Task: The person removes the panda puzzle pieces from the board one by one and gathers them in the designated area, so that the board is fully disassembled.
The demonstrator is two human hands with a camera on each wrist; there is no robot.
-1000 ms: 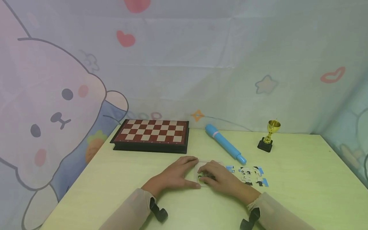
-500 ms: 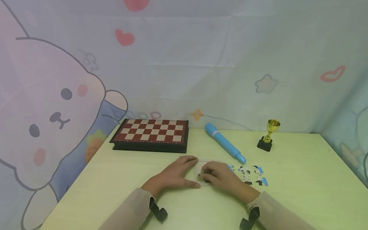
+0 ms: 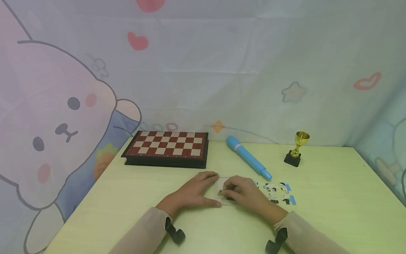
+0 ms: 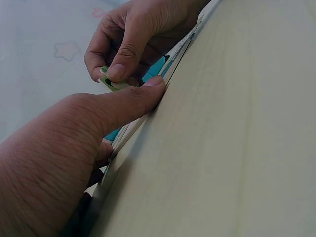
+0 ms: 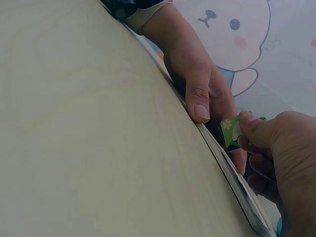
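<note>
A flat puzzle tray (image 3: 224, 202) lies on the table between my hands. My left hand (image 3: 196, 192) rests along its left side, thumb at the near edge and fingers at the far edge, held fairly straight. Over the tray, my right hand (image 3: 245, 194) pinches a green puzzle piece (image 5: 230, 129) with a small white flower on it, between thumb and fingers. In the left wrist view the piece (image 4: 104, 79) is tilted and raised off the tray. My right hand hides much of the tray's inside. Loose panda puzzle pieces (image 3: 271, 190) lie just right of the tray.
A chessboard box (image 3: 168, 146) sits at the back left of the table. Behind the tray lies a blue pen-shaped tube (image 3: 248, 158). A small gold trophy cup (image 3: 298, 148) stands at the back right. A printed cloth (image 3: 203, 70) hangs behind the table.
My right hand has drawn up from the tray, its fingers curling into a pinch and lifting the green puzzle piece. My left hand has stayed in place.
</note>
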